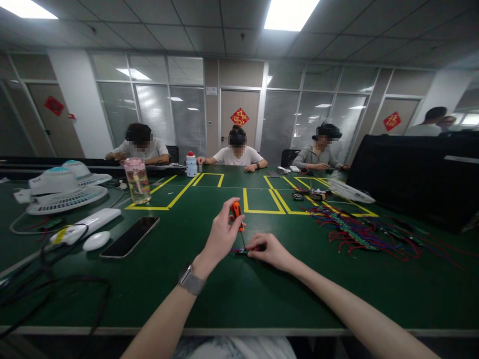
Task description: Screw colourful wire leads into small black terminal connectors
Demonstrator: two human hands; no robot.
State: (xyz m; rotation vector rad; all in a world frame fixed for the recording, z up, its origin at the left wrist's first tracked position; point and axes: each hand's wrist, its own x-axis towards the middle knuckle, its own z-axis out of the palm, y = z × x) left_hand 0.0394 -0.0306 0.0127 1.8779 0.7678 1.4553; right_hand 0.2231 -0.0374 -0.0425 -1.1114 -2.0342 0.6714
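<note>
Head view: I've got the left hand (221, 230) just below frame center, grip closed on the orange handle of a screwdriver (236, 210), shaft pointing down, near upright. Its tip is at a small circuit board (242, 253), lower center, on the green counter (258, 309); can't tell if it's seated. Right hand (272, 252) just right of that, grip narrow, pinching the board's right end. Wire bundle (350, 230) right of center; phone (131, 238) and mouse (96, 241) lie left.
</note>
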